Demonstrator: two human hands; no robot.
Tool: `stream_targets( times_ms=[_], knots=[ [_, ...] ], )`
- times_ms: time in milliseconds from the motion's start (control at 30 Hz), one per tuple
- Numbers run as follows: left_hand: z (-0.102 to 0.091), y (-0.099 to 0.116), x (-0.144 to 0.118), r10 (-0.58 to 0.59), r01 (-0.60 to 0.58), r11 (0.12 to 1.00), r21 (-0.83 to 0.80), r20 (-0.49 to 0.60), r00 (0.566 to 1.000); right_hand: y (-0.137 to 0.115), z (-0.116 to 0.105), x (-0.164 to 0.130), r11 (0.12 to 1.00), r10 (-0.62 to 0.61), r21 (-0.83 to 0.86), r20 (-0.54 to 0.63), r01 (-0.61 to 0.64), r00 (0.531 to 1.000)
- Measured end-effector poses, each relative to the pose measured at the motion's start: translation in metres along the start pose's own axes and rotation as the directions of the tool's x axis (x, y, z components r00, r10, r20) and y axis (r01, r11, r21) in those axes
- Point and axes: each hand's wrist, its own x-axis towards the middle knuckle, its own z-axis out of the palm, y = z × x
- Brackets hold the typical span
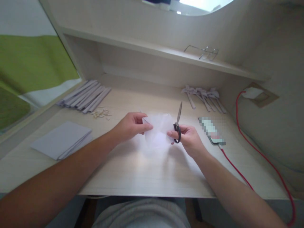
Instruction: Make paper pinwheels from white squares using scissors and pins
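We have a sheet of white paper (pixel 158 130) held up just above the tabletop (pixel 142 171), between our two hands near the middle of the work area. Our left hand (pixel 131 126) pinches the paper's left edge, thumb and fingertips closed firmly on it, so that grip is shut on the sheet. Our right hand (pixel 187 136) has the scissors (pixel 177 122), fingers through the black handles and curled tight; the blades point up and away from us and look closed or nearly so, lying just beside the paper's right edge. Whether the right fingertips also touch the sheet we cannot tell for certain, though they seem to brush it. To cut cleanly, we judge it best to keep the paper taut with the left pinch, open the blades wide, feed the sheet deep into them and steer the paper rather than the scissors, keeping the left fingers clear of the cutting line. A bundle of paper strips (pixel 84 95) lies far left, folded pieces (pixel 204 96) far right, and a stack of sheets (pixel 61 139) nearer left.
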Motion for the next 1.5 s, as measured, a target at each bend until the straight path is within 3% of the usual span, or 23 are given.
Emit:
stream_targets(
  times_ms=[67, 233, 300, 467, 733, 900, 1067, 1233, 1500],
  knots=[
    [0.001, 0.0, 0.002, 0.009, -0.009, 1.0, -0.005, -0.065, 0.998, 0.002, 0.003, 0.0, 0.999, -0.026, 0.038, -0.054, 0.028, 0.998],
    [0.011, -0.005, 0.0, -0.11, 0.097, 0.987, 0.13, 0.096, 0.989, 0.005, 0.006, 0.001, 0.988, -0.067, 0.129, -0.153, 0.087, 0.986],
    [0.014, -0.006, -0.001, -0.104, 0.091, 0.987, 0.129, 0.095, 0.99, 0.006, 0.007, 0.0, 0.985, -0.059, 0.15, -0.154, 0.082, 0.986],
    [0.013, -0.004, 0.0, -0.024, 0.023, 0.995, 0.094, 0.014, 1.0, 0.008, 0.007, -0.002, 0.995, -0.032, 0.089, -0.091, 0.04, 0.995],
    [0.015, -0.004, -0.003, -0.006, 0.008, 0.995, 0.095, -0.018, 1.0, 0.01, 0.007, -0.001, 0.996, -0.025, 0.088, -0.014, 0.026, 1.0],
    [0.003, 0.0, 0.002, 0.061, -0.048, 0.997, 0.067, -0.204, 0.977, 0.003, 0.004, 0.001, 0.998, 0.029, -0.053, 0.031, -0.027, 0.999],
    [-0.007, 0.008, 0.003, 0.164, -0.127, 0.984, 0.128, -0.344, 0.925, 0.0, 0.005, -0.002, 0.963, 0.181, -0.242, 0.261, -0.117, 0.948],
    [-0.005, 0.007, 0.002, 0.197, -0.153, 0.976, 0.153, -0.336, 0.921, -0.001, 0.007, -0.006, 0.937, 0.283, -0.302, 0.363, -0.175, 0.888],
    [-0.003, 0.006, 0.003, 0.187, -0.133, 0.973, 0.19, -0.303, 0.934, -0.003, 0.007, -0.008, 0.931, 0.293, -0.32, 0.366, -0.176, 0.883]
  ],
)
